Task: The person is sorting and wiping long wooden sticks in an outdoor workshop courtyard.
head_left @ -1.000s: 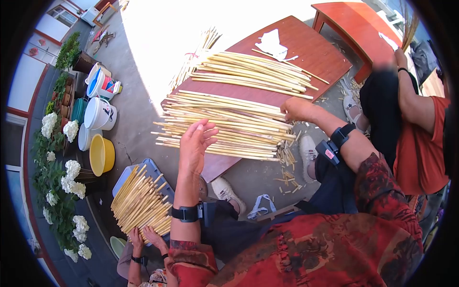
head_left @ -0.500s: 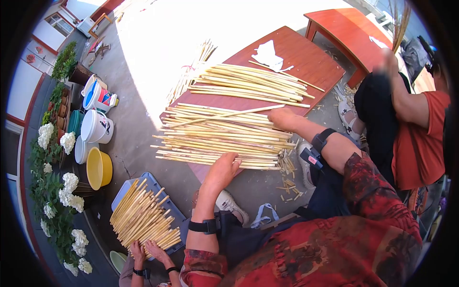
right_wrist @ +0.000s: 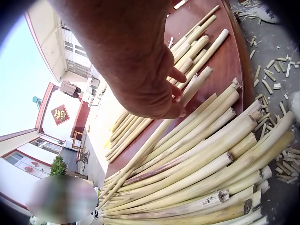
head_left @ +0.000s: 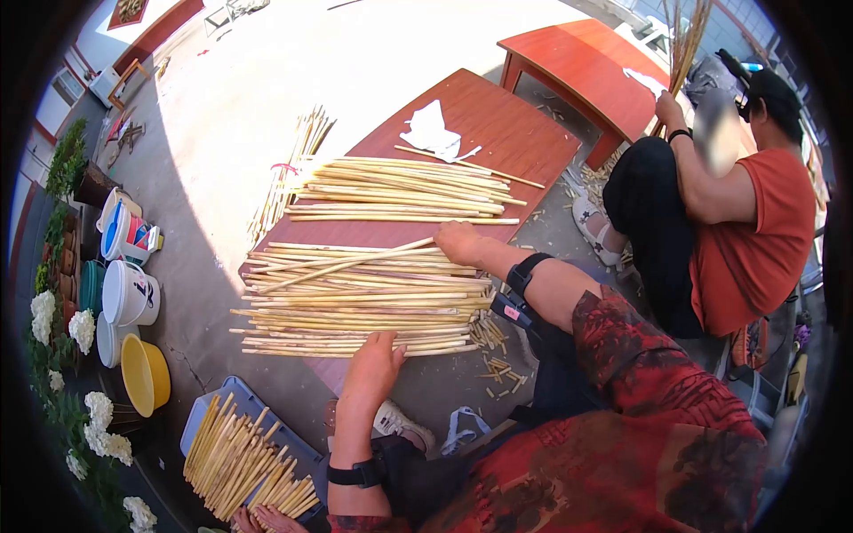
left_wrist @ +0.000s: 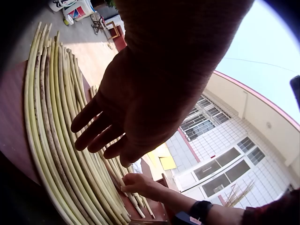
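A wide pile of pale yellow stalks (head_left: 355, 306) lies across the near end of a red-brown table (head_left: 498, 124). My left hand (head_left: 375, 366) rests with straight fingers on the pile's near edge; the left wrist view shows its fingers (left_wrist: 93, 129) spread over the stalks (left_wrist: 51, 140). At the pile's far right corner, my right hand (head_left: 456, 238) pinches the end of a single stalk (head_left: 346, 265), which lies slanted over the others. The right wrist view has that hand (right_wrist: 154, 89) on the stalk (right_wrist: 140, 152) near its cut end. A second heap of stalks (head_left: 400, 186) sits farther back.
A white cloth (head_left: 431, 133) lies on the table's far end. At the right, a person in an orange shirt (head_left: 746, 231) sits by a second red table (head_left: 586, 71). A blue tray of cut stalks (head_left: 235, 457), buckets (head_left: 129, 293) and a yellow basin (head_left: 147, 373) stand at the left. Cut bits (head_left: 493, 342) litter the ground.
My left hand dropped from mid-air onto the pile's near edge. My right hand took hold of one stalk, which now lies slanted across the pile.
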Motion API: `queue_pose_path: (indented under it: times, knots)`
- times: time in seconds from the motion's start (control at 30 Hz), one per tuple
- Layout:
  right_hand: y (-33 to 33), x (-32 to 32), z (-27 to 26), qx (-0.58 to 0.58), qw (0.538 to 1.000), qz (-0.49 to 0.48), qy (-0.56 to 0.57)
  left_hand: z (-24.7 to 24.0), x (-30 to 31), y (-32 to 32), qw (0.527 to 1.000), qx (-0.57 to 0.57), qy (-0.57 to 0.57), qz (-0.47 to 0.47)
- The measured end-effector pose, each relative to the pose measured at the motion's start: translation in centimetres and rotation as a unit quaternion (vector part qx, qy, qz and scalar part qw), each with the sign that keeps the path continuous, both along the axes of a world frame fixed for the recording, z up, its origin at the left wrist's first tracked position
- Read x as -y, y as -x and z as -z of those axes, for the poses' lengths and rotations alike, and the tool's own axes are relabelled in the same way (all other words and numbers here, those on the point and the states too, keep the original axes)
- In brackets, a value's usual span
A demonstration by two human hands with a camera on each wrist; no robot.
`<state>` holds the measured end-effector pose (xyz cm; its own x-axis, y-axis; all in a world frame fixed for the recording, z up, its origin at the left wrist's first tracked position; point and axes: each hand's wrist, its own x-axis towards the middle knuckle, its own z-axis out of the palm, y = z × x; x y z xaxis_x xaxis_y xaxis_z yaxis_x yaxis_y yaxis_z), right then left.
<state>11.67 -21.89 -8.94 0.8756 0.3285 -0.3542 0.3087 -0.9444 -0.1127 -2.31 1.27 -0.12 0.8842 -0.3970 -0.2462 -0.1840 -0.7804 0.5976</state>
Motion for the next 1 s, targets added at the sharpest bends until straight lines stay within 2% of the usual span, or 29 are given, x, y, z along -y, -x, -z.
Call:
queue_pose_path:
  times: [0.27, 0.43, 0.5, 0.6, 0.67, 0.73, 0.8, 0.87, 0.9, 0.93, 1.0]
  knots:
    - [0.1, -0.4, 0.7, 0.072, 0.997, 0.015, -0.036, 0.7, -0.2, -0.4, 1.0, 0.004, -0.017, 0.009]
    - [-0.1, -0.2, 2.1, 0.064, 0.998, -0.003, 0.011, 0.7, -0.4, -0.6, 1.0, -0.012, -0.019, 0.003]
    - [-0.3, 0.0, 1.7, 0.044, 0.998, 0.036, -0.023, 1.2, -0.6, -0.7, 1.0, -0.007, -0.01, 0.011]
    - [-0.8, 0.2, 0.0, 0.049, 0.995, 0.036, -0.079, 1.1, -0.7, -0.9, 1.0, -0.008, -0.012, -0.001]
    - [-0.9, 0.7, -1.2, 0.033, 0.996, -0.001, -0.088, 0.8, -0.7, -1.0, 1.0, -0.007, -0.02, -0.004]
    - [-0.3, 1.1, -1.8, -0.01, 0.992, 0.023, -0.123, 0.7, -0.6, -1.0, 1.0, -0.007, -0.029, -0.002]
    - [0.4, 1.6, -2.1, -0.003, 0.99, 0.018, -0.138, 0.7, -0.5, -0.9, 1.0, -0.008, -0.025, -0.008]
    - [1.4, 1.5, -3.1, 0.018, 0.978, 0.009, -0.209, 0.4, -0.2, -0.7, 1.0, -0.003, -0.031, 0.003]
    - [1.7, 1.4, -2.7, -0.032, 0.977, 0.048, -0.205, 0.3, -0.1, -0.6, 1.0, -0.002, -0.027, 0.002]
    - [1.9, 1.8, -1.3, -0.032, 0.977, 0.051, -0.205, 0.3, 0.0, -0.5, 1.0, 0.0, -0.023, 0.002]
    - [2.5, 1.7, 0.1, 0.02, 0.986, -0.056, -0.154, 0.6, 0.0, -0.3, 1.0, 0.016, -0.021, 0.004]
